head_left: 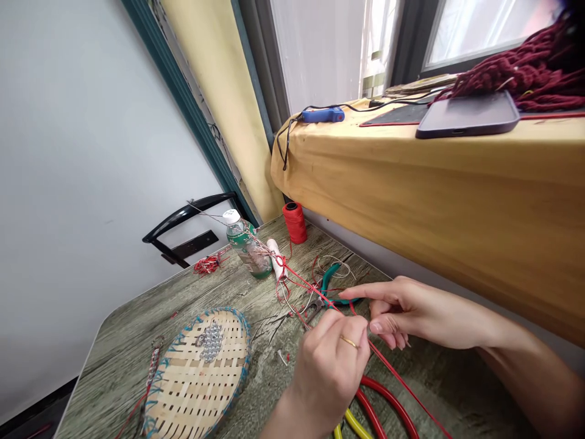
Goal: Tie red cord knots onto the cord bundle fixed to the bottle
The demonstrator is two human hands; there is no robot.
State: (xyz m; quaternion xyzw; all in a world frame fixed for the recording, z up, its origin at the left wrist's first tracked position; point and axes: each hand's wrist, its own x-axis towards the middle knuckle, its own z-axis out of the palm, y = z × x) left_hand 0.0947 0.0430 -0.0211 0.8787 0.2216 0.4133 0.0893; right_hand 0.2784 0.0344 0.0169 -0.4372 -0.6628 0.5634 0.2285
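Note:
A taut red cord [305,284] runs from the green plastic bottle [247,246] down across the wooden table [137,305] and between my hands. My left hand [331,364], with a gold ring on one finger, is closed in a pinch on the cord. My right hand [402,312] meets it from the right, thumb and fingers pressed on the same cord, the index finger stretched out leftward. Green-handled pliers [329,285] lie just beyond my fingers.
A woven bamboo tray [201,378] holding several small metal pieces lies at the left front. A red thread spool [295,222], red and yellow tubes [375,402], a black chair back [187,222]. On the yellow-covered ledge [411,183]: a blue tool [322,114], a phone [468,116], maroon yarn [525,70].

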